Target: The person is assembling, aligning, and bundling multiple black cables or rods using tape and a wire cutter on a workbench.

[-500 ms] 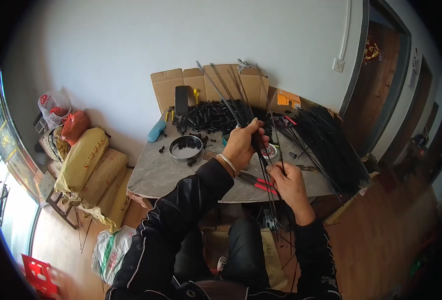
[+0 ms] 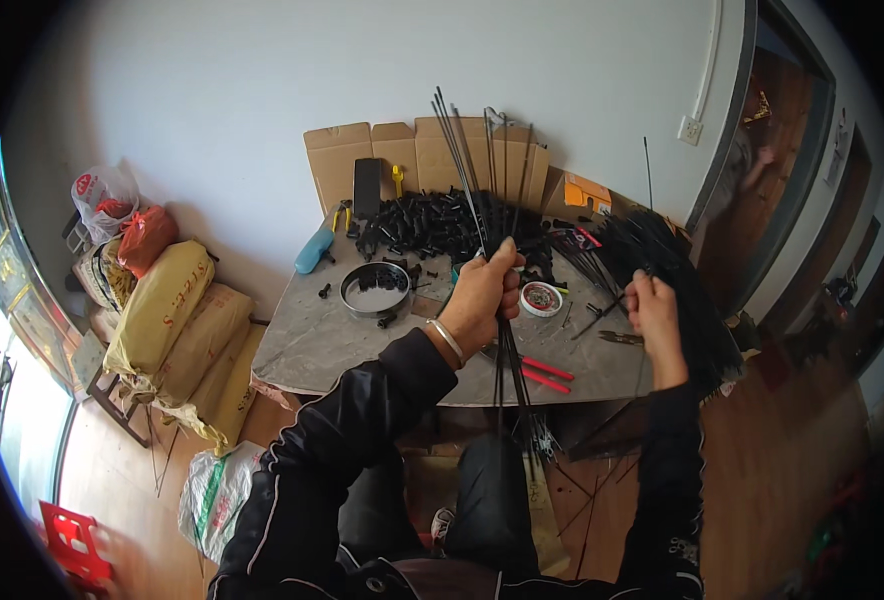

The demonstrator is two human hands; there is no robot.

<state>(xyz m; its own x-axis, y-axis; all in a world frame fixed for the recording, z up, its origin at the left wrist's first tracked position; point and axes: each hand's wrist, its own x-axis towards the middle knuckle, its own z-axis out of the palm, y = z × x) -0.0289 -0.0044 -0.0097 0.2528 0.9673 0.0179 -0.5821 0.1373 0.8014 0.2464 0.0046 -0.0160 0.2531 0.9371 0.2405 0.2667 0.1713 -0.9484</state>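
Note:
My left hand (image 2: pixel 484 297), wearing a bracelet at the wrist, is closed around a bundle of long thin black rods (image 2: pixel 506 370). The bundle stands nearly upright above the table's near edge, its upper ends fanned out. To the right, my right hand (image 2: pixel 655 318) pinches one thin black rod (image 2: pixel 647 172), apart from the bundle. Behind this hand lies a large heap of black rods (image 2: pixel 697 330) along the table's right side. Below the left hand's bundle, red-handled pliers (image 2: pixel 547 374) rest on the table.
Grey table (image 2: pixel 302 345) with a heap of black plastic parts (image 2: pixel 422 225), a round dish (image 2: pixel 375 290), a small round tub (image 2: pixel 542 298), a blue bottle (image 2: pixel 314 250) and metal pliers (image 2: pixel 620 338). Cardboard (image 2: pixel 337 165) stands behind. Stacked sacks (image 2: pixel 167 310) lie left. A blurred person (image 2: pixel 752 170) is by the doorway.
My right hand has moved right and up, away from the bundle, with one rod in its fingers. The bundle in my left hand now stands more upright.

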